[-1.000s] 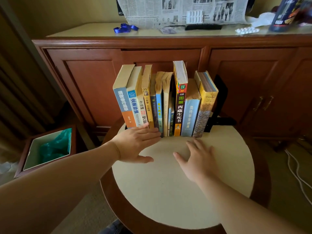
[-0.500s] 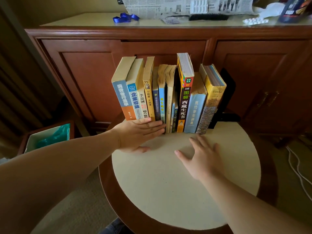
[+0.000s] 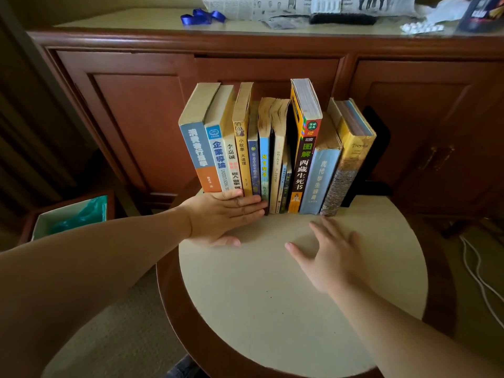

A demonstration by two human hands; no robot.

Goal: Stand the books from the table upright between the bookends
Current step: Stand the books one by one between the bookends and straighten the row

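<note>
Both hands open, our left hand (image 3: 226,214) has slid flat against the books' (image 3: 261,148) lower spines on the table (image 3: 272,296), right hand (image 3: 330,255) hovering before them; beside the bookend (image 3: 377,148), they seem shelved.

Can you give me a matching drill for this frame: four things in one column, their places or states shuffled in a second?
Things
1. left hand
2. right hand
3. black bookend
4. blue ribbon

Places or states
A. on top of the wooden cabinet
B. flat against the bottoms of the spines at the left of the row of books
C. upright at the right end of the row, behind the yellow book
D. open, fingers spread over the table top, touching no book

Pairs: 1-B, 2-D, 3-C, 4-A
</note>
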